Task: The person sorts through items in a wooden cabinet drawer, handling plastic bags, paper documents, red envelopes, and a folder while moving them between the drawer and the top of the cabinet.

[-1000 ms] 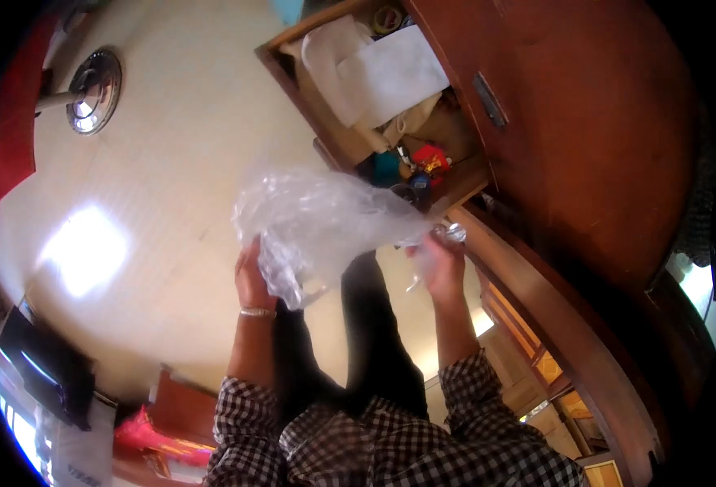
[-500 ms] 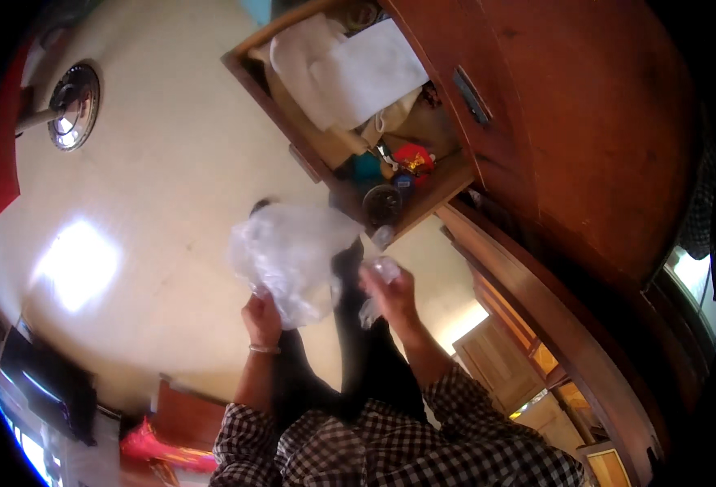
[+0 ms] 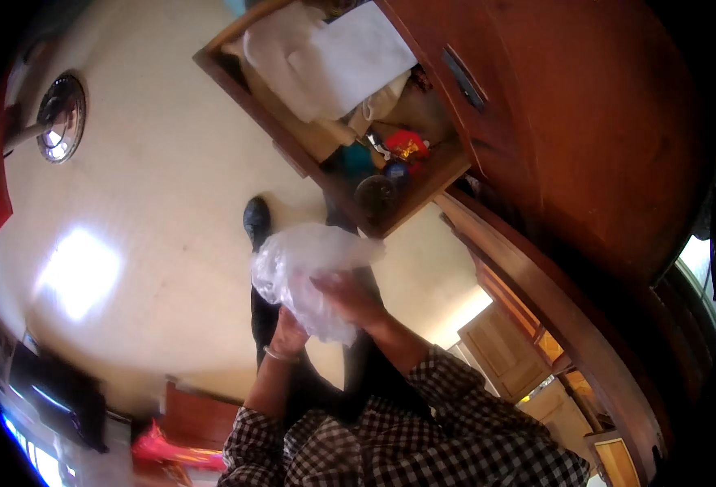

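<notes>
A crumpled, translucent white plastic bag (image 3: pixel 313 243) hangs in front of me, above my legs. My left hand (image 3: pixel 291 331) is closed on its lower left edge, and a bracelet rings that wrist. Over the bag's right side lies my right hand (image 3: pixel 346 296), bunching the plastic; its fingers are slightly blurred. Whatever may be inside the bag cannot be made out. Just beyond it an open wooden drawer (image 3: pixel 248 101) holds white cloth (image 3: pixel 293 69), a white sheet (image 3: pixel 366 57), a red packet (image 3: pixel 407 146) and a round dark glass-like item (image 3: pixel 376 195).
The drawer juts from a reddish-brown wooden cabinet (image 3: pixel 553 105) at the right. A metal stand base (image 3: pixel 62 118) rests on the pale floor (image 3: pixel 155 187) at far left. Lower left are a dark screen-like object (image 3: pixel 58 398) and a pink-red wrapped item (image 3: pixel 171 448).
My right hand has moved left onto the bag; before, it was apart, holding clear crumpled plastic. The bag and my left hand have shifted slightly right and nearer.
</notes>
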`<state>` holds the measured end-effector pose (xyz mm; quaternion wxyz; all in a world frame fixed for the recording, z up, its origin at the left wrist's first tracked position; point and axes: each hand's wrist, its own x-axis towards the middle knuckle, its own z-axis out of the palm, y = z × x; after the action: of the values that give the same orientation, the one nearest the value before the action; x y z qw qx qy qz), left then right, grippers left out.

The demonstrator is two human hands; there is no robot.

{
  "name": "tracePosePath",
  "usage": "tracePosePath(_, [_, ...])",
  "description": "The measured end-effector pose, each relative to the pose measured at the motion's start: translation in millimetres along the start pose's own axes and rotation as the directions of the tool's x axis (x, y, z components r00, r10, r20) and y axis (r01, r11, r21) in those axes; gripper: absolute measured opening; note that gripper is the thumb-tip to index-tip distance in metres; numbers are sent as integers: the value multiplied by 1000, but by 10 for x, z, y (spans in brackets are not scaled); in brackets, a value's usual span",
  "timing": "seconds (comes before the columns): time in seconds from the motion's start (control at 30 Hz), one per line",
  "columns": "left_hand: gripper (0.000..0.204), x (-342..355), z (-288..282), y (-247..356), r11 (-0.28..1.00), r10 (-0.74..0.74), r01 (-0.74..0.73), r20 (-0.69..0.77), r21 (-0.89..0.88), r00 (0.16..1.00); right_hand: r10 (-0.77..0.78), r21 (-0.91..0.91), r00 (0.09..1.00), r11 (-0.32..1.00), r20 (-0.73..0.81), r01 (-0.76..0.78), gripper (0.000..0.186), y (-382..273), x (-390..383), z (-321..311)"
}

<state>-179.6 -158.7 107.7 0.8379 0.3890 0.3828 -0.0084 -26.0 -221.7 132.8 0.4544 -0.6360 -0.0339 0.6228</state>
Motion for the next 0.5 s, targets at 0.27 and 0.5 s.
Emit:
tracePosePath(0.27, [65,-131,202,-101,825,-334,266,-50,-498,941,-475,-588,872,673,121,448,29,380,226,-36])
tracePosePath(0.5, [63,-236,162,-202,641,-423,289,-13,-711,906,-237,-226,957,935,168,272,41,390,-56,17])
